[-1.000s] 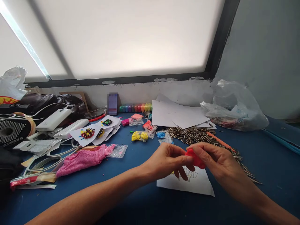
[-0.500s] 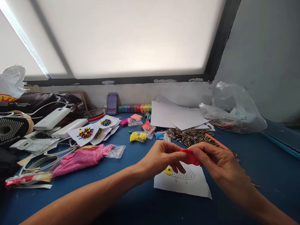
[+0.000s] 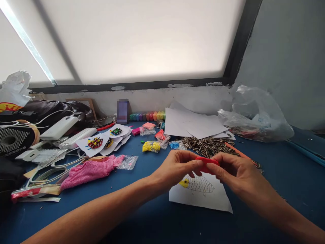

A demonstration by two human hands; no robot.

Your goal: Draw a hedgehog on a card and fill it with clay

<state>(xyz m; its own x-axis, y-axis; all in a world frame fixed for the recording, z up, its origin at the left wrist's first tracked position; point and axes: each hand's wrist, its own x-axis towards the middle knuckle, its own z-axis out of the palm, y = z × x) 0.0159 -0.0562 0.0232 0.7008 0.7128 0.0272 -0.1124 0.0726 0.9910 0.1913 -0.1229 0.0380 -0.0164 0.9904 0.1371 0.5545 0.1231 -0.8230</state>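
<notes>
A flattened piece of red modelling clay is pinched between both my hands, raised over a sheet of paper. My left hand grips its left end with thumb and fingers; my right hand has the right end between thumb and forefinger. Below them lies the white sheet with a drawn animal, its body covered in small scale marks and its head filled with yellow clay. The top of the sheet is partly hidden behind my hands.
Behind my hands spreads a pile of striped sunflower seeds. Bags of yellow clay and blue clay lie left of it. A pink cloth, white power banks and decorated paper cutouts sit at left; a plastic bag stands at right.
The red clay has been tilted, so it shows a narrower edge than before. My fingers have shifted along it, and the whole view has moved slightly.
</notes>
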